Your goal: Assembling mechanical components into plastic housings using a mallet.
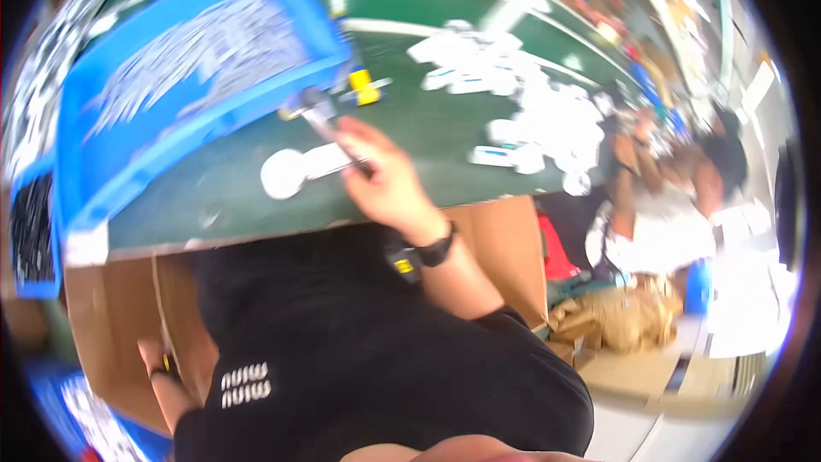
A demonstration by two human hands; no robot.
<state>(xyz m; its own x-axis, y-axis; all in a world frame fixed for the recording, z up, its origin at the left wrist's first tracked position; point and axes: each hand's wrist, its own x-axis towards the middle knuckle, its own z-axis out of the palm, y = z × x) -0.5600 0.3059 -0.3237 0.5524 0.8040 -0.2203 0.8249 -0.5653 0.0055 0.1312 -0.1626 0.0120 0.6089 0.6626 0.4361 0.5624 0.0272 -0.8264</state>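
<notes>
Above the green table, my right hand [383, 181] is closed on a slim dark tool with a greyish metal head [318, 111]; motion blur hides its exact kind. Just past my fingers lies a white plastic part with a round end [283, 174] and a straight stem reaching toward the hand. Low at the left, my left hand [152, 354] is down by the cardboard box [115, 325] below the table edge. Its fingers are blurred, and I cannot tell whether they hold anything.
A blue tray [73, 167] of many thin grey strips stands at the left, with a smaller bin [34, 231] of dark pieces beside it. A yellow-and-black object [363, 87] lies near the tray. White parts [547, 115] are piled right; another person [658, 197] sits beyond.
</notes>
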